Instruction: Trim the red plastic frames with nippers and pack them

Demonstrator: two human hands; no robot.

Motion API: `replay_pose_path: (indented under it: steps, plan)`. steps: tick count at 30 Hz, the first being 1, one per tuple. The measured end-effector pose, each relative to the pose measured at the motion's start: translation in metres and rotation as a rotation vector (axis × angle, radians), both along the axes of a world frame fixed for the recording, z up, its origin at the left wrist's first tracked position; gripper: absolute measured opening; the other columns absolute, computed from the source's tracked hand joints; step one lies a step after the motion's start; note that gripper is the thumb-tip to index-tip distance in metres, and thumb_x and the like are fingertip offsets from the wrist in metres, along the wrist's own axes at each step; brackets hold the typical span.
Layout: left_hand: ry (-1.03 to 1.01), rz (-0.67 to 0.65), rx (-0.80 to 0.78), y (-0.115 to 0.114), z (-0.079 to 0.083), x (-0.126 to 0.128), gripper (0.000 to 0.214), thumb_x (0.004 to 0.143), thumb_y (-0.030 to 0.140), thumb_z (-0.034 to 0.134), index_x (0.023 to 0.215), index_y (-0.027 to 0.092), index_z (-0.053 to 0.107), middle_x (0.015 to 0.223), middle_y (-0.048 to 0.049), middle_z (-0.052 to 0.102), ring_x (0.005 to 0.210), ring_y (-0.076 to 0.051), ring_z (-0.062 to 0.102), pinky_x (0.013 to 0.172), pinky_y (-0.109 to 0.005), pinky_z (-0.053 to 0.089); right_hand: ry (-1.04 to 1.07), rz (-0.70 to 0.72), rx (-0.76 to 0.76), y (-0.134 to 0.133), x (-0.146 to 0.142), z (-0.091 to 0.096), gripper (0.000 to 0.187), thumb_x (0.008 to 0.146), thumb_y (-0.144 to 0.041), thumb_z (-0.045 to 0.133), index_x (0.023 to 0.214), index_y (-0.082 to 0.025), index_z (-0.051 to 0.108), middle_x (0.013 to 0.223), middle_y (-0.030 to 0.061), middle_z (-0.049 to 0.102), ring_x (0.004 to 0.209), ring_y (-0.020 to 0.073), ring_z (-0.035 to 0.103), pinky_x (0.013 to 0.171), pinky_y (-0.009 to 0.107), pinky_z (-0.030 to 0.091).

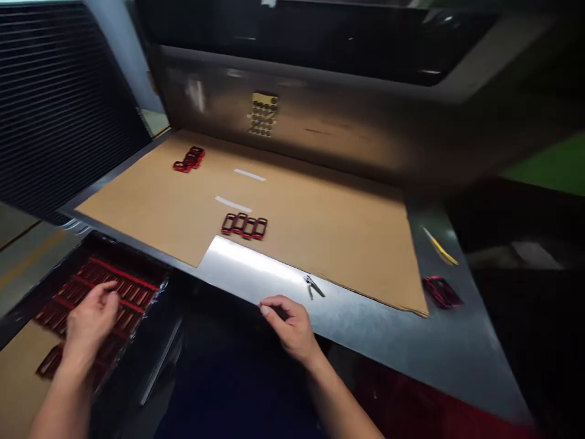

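Note:
My left hand (91, 320) hangs low over a tray of red-and-black rectangular frames (162, 281), fingers curled at the rows. Whether it grips a frame is hidden by the fingers. My right hand (292, 326) rests at the edge of a steel table (411, 360), holding nothing. Just beyond its fingertips lie small metal snips (313, 286). A row of several matching frames (244, 227) sits on a brown cardboard sheet (320, 225), and a stacked cluster of frames (189, 158) lies farther back on it.
A small pile of red frames (441, 291) and a yellow tool (439, 247) lie on the steel at the right. Two white strips (242, 189) mark the cardboard. A steel back wall with a perforated plate (264, 114) rises behind, beside a black louvred panel (59, 103).

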State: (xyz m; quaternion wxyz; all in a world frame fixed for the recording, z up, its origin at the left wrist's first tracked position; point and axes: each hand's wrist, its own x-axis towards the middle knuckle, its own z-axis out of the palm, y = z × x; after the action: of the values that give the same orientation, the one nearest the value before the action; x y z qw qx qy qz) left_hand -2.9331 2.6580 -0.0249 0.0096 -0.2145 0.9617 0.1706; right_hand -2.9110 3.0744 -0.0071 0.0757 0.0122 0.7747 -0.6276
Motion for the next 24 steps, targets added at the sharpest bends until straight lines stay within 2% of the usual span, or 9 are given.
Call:
replay_pose_path:
  steps: [2,4,5,8,10,14,18,21,24]
  plan:
    - [0.13,-0.174,0.113,0.057,0.004,-0.032,0.038,0.09,0.037,0.047,0.12,0.02,0.064,0.078,-0.0032,0.07,0.071,-0.023,0.066,0.07,-0.034,0.051,0.022,-0.009,-0.01,0.0,-0.001,0.0,0.02,0.09,-0.039,0.068,0.093,-0.021,0.077,0.088,0.0063,0.077,0.082,0.0209,0.071,0.078,0.034,0.055]
    - [0.295,-0.545,0.2,0.125,0.015,-0.063,0.039,0.089,0.036,0.047,0.118,0.018,0.064,0.109,-0.0104,0.072,0.103,-0.027,0.066,0.095,-0.038,0.05,0.055,-0.009,-0.005,0.0,-0.001,-0.002,0.019,0.09,-0.037,0.067,0.094,-0.021,0.077,0.087,0.0057,0.076,0.08,0.0201,0.071,0.076,0.033,0.055]
    - [0.336,-0.68,0.167,0.159,0.022,-0.077,0.04,0.089,0.036,0.048,0.12,0.016,0.064,0.116,-0.0129,0.069,0.113,-0.03,0.061,0.103,-0.041,0.045,0.074,-0.007,0.0,0.0,0.0,-0.002,0.019,0.089,-0.036,0.067,0.094,-0.021,0.077,0.087,0.0056,0.076,0.08,0.0198,0.071,0.076,0.033,0.055]
    - [0.33,-0.765,-0.069,0.242,0.038,-0.112,0.044,0.09,0.037,0.053,0.128,0.018,0.064,0.122,-0.018,0.065,0.126,-0.039,0.049,0.106,-0.055,0.034,0.11,-0.022,0.0,0.0,0.001,-0.003,0.019,0.089,-0.034,0.066,0.095,-0.02,0.077,0.088,0.0059,0.077,0.081,0.0195,0.072,0.079,0.033,0.055]
    - [0.281,-0.764,-0.212,0.275,0.042,-0.124,0.048,0.089,0.041,0.055,0.13,0.016,0.063,0.12,-0.0221,0.064,0.123,-0.043,0.047,0.101,-0.058,0.032,0.122,-0.057,-0.021,0.0,0.002,-0.002,0.02,0.088,-0.034,0.065,0.094,-0.02,0.078,0.088,0.0059,0.078,0.081,0.0193,0.072,0.079,0.032,0.056]
    - [0.217,-0.762,-0.358,0.297,0.035,-0.135,0.051,0.092,0.048,0.047,0.117,0.01,0.069,0.104,-0.0241,0.067,0.112,-0.042,0.051,0.096,-0.055,0.032,0.122,-0.104,-0.057,0.0,0.002,-0.001,0.022,0.085,-0.037,0.067,0.093,-0.02,0.079,0.085,0.0055,0.078,0.077,0.0189,0.071,0.074,0.03,0.055]
    - [0.304,-0.788,-0.345,0.299,0.032,-0.135,0.046,0.095,0.047,0.043,0.096,0.013,0.074,0.1,-0.0207,0.07,0.115,-0.041,0.051,0.1,-0.058,0.031,0.082,-0.099,-0.126,0.002,-0.004,-0.004,0.023,0.082,-0.04,0.07,0.091,-0.021,0.079,0.08,0.0036,0.076,0.072,0.0174,0.068,0.07,0.03,0.054]
    - [0.439,-0.926,-0.034,0.297,0.039,-0.115,0.037,0.092,0.049,0.05,0.089,0.019,0.071,0.098,-0.0144,0.072,0.119,-0.038,0.054,0.103,-0.057,0.035,0.05,-0.185,-0.269,0.01,-0.005,-0.007,0.031,0.08,-0.043,0.074,0.102,-0.021,0.076,0.094,0.005,0.076,0.082,0.0181,0.068,0.076,0.032,0.055]
    - [0.456,-1.038,0.413,0.294,0.045,-0.078,0.025,0.091,0.047,0.058,0.093,0.025,0.067,0.098,-0.0067,0.072,0.103,-0.028,0.065,0.09,-0.042,0.05,0.075,-0.28,-0.506,0.022,0.005,-0.002,0.072,0.069,-0.044,0.084,0.134,-0.026,0.058,0.137,0.0106,0.06,0.108,0.0226,0.065,0.083,0.034,0.056]
